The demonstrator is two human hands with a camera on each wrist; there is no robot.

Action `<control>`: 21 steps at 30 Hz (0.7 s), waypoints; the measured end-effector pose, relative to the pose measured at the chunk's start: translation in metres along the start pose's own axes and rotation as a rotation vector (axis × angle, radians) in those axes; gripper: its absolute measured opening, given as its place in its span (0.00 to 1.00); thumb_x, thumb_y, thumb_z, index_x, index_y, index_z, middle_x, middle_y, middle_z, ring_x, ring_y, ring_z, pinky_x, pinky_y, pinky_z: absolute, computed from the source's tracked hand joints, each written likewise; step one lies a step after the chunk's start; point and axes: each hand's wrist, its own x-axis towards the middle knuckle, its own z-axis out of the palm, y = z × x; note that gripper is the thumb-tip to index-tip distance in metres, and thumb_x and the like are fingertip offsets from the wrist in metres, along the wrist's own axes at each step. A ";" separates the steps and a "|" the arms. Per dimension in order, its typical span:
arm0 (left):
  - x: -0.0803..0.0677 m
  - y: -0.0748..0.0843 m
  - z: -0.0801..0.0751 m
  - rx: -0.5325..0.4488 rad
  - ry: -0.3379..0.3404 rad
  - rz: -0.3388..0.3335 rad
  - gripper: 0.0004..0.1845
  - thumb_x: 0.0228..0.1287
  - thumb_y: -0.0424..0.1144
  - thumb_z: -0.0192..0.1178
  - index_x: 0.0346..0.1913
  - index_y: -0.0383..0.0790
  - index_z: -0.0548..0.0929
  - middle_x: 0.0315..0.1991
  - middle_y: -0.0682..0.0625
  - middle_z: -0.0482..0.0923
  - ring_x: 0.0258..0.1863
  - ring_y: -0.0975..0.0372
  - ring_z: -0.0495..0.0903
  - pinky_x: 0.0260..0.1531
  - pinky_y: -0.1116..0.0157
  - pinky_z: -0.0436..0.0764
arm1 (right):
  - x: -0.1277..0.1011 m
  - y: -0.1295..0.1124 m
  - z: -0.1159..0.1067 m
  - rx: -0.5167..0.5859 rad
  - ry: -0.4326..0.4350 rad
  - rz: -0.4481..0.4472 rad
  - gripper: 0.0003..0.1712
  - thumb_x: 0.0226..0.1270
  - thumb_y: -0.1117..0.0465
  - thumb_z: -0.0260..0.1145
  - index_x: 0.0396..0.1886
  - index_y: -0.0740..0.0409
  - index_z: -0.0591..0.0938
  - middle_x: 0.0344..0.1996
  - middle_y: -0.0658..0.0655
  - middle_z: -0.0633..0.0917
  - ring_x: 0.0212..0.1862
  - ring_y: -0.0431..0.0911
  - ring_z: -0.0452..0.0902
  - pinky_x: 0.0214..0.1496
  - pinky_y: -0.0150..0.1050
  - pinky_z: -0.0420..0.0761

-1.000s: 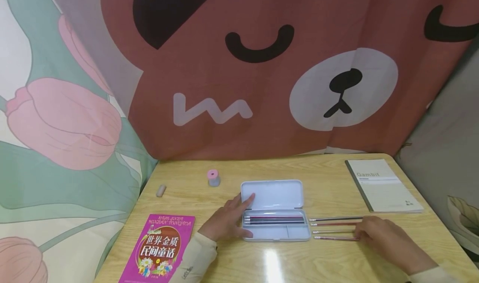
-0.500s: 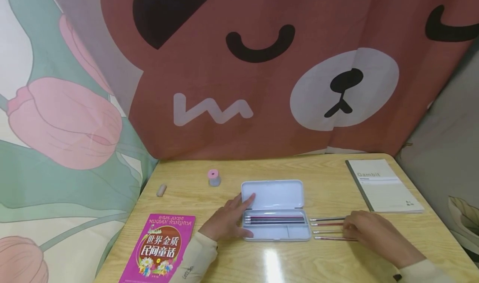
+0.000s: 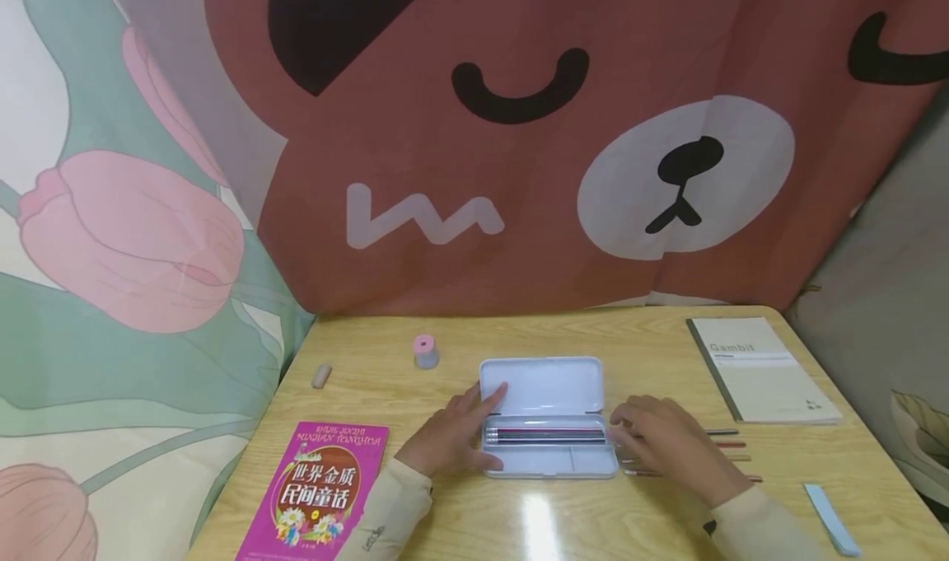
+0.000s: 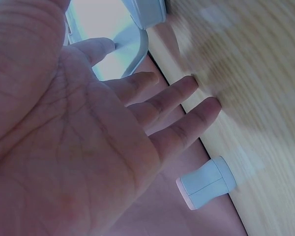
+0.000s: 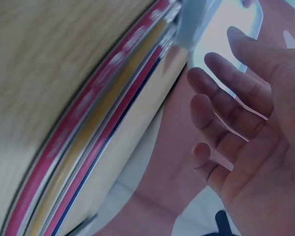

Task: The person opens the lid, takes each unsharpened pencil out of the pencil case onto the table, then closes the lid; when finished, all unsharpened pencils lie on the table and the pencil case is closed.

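Note:
An open pale pencil case (image 3: 544,384) lies mid-table, its lid tipped back. Several pencils (image 3: 549,437) fill its rear compartment. My left hand (image 3: 448,433) rests at the case's left end, one finger against the lid's inside and the thumb near the front edge. Its other fingers stretch past the case in the left wrist view. Right of the case lie several loose pencils (image 5: 83,128) side by side, their middles hidden in the head view. Over them hovers my right hand (image 3: 667,441), fingertips by the case's right end, fingers loosely bent with nothing between them.
A pink and grey sharpener-like piece (image 3: 426,352) stands behind left, with a small eraser-like block (image 3: 321,376) farther left. A magenta book (image 3: 326,495) lies front left. A notebook (image 3: 764,371) is back right, and a light blue strip (image 3: 832,520) front right.
My right hand has moved left along the loose pencils to the case's right end, uncovering their far ends. The blue strip now shows at the front right. My left hand stays put.

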 end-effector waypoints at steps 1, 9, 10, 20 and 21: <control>0.000 0.000 0.000 0.000 0.002 0.001 0.61 0.61 0.52 0.83 0.91 0.55 0.56 0.90 0.39 0.53 0.81 0.43 0.68 0.77 0.40 0.75 | 0.003 -0.003 0.001 0.005 0.004 -0.004 0.06 0.75 0.50 0.76 0.44 0.45 0.91 0.39 0.42 0.89 0.44 0.41 0.85 0.49 0.46 0.85; 0.001 0.001 0.001 -0.008 0.001 -0.010 0.61 0.61 0.52 0.83 0.91 0.56 0.55 0.90 0.40 0.52 0.81 0.43 0.67 0.77 0.39 0.75 | 0.032 -0.028 0.008 0.084 -0.077 -0.020 0.16 0.74 0.45 0.76 0.51 0.49 0.93 0.48 0.49 0.93 0.55 0.50 0.87 0.60 0.56 0.86; 0.001 0.001 0.001 -0.008 0.000 -0.012 0.61 0.62 0.52 0.83 0.91 0.56 0.55 0.90 0.40 0.52 0.81 0.43 0.67 0.77 0.39 0.75 | 0.035 -0.031 0.010 0.089 -0.079 -0.035 0.16 0.74 0.45 0.77 0.51 0.49 0.93 0.47 0.48 0.93 0.54 0.49 0.87 0.60 0.56 0.86; 0.001 0.001 0.001 0.008 -0.001 -0.016 0.61 0.62 0.53 0.83 0.91 0.57 0.55 0.90 0.39 0.53 0.82 0.43 0.67 0.76 0.40 0.75 | 0.057 -0.053 0.033 0.147 -0.069 -0.144 0.10 0.71 0.54 0.79 0.49 0.49 0.94 0.42 0.44 0.93 0.47 0.43 0.86 0.54 0.50 0.85; 0.001 0.001 0.001 0.007 -0.002 -0.017 0.61 0.62 0.53 0.83 0.91 0.57 0.55 0.90 0.39 0.53 0.82 0.43 0.67 0.77 0.40 0.75 | 0.058 -0.055 0.034 0.153 -0.078 -0.144 0.09 0.71 0.57 0.80 0.48 0.48 0.94 0.41 0.44 0.93 0.46 0.43 0.87 0.53 0.49 0.85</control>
